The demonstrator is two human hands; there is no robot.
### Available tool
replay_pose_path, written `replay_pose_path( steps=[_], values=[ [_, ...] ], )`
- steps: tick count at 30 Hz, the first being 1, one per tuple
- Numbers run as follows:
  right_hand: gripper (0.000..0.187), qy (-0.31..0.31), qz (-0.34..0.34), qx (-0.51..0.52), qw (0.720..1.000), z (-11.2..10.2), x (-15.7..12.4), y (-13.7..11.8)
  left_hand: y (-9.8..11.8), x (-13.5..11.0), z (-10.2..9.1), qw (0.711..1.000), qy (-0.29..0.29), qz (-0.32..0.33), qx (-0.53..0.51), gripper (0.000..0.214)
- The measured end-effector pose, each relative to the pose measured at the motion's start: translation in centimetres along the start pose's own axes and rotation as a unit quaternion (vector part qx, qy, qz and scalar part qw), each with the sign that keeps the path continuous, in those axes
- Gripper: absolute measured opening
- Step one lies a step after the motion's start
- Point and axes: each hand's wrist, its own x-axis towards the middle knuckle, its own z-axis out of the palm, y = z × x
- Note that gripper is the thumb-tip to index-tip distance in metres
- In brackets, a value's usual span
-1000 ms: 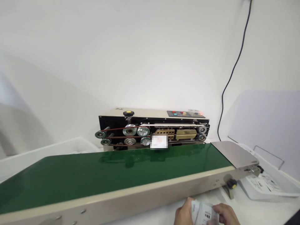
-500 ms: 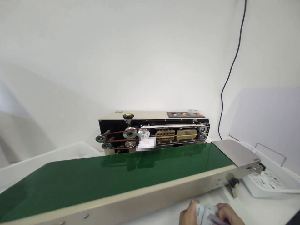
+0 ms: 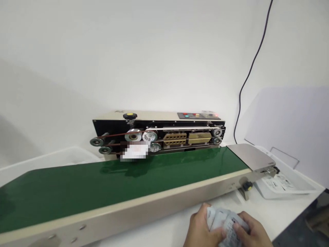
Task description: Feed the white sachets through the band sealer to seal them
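Head-worn camera, sole view: looks forward and down from above the near edge of the white table [image 3: 282,212], across the green conveyor belt [image 3: 102,185] to the band sealer [image 3: 159,132] and white wall [image 3: 154,58] beyond. Nearest, cut by the lower frame edge: left hand [image 3: 203,230] and right hand [image 3: 253,230], gripping printed pouches [image 3: 227,226].

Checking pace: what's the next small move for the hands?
Probably smooth the bunched white printed plastic pouch flat between the left hand and right hand: it looks creased, and the green conveyor belt runs along the narrow bands of the beige band sealer.
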Motion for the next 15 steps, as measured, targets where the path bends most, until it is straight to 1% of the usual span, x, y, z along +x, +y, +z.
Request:
replay_pose_path(
  steps=[3, 5, 7, 10, 12, 15],
  values=[
    [0.035, 0.031, 0.01, -0.042, 0.999, -1.9, -0.2, -1.5, 0.1, -0.4, 0.3, 1.0, 0.019, 0.013, -0.019, 0.021],
    [0.032, 0.054, 0.027, -0.049, 0.997, -3.1, -0.2, -2.5, 0.1, -0.5, 0.4, 1.0, 0.026, 0.008, -0.004, 0.021],
    [0.031, 0.066, 0.053, -0.01, 0.996, -3.9, -0.2, -3.0, 0.1, -0.4, 0.4, 1.0, 0.027, 0.002, 0.005, 0.025],
    [0.031, 0.078, 0.076, 0.074, 0.991, -4.6, -0.2, -2.9, 0.1, -0.1, 0.3, 0.999, 0.022, -0.031, 0.02, 0.028],
    [0.032, 0.08, 0.076, 0.107, 0.988, -4.9, -0.4, -3.0, 0.0, -0.1, 0.2, 0.999, 0.018, -0.034, 0.038, 0.027],
    [0.029, 0.074, 0.049, 0.104, 0.991, -5.4, -0.7, -3.9, -0.1, -0.3, 0.2, 0.998, 0.022, -0.02, 0.054, 0.025]
  ],
)
